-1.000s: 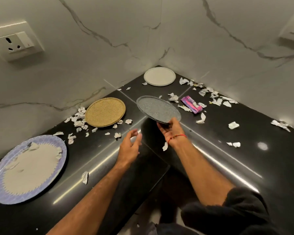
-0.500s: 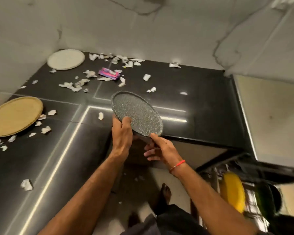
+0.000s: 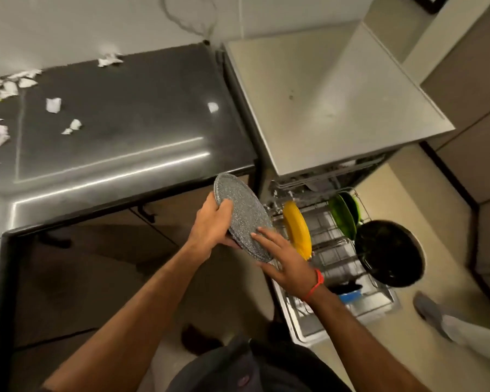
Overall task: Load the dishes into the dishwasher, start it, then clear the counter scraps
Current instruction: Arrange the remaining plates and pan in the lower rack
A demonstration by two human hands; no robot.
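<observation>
You are holding the grey speckled plate (image 3: pixel 242 213) with both hands, tilted on edge in the air. Your left hand (image 3: pixel 212 223) is gripping its near-left rim, thumb curled over the face and the fingers (image 3: pixel 232 244) wrapped beneath. Your right hand (image 3: pixel 285 257) is lying against the lower face with its fingers (image 3: pixel 262 234) straight and spread, steadying rather than clasping (a red thread is circling that wrist).

Just right of your right fingers, the lower rack (image 3: pixel 334 250) of the open dishwasher (image 3: pixel 331 108) is standing pulled out. A yellow plate (image 3: pixel 297 233) is standing upright in it nearest your fingers, two green plates (image 3: pixel 343 216) are standing farther right, and a black dish (image 3: pixel 389 253) is leaning at the rack's far right end. A blue item (image 3: pixel 350 296) is showing beside your right wrist, too hidden to identify.

Up and left of your left fingers, the dark bench (image 3: pixel 119 131) is carrying torn paper scraps (image 3: pixel 53 104), well apart from the plate.
</observation>
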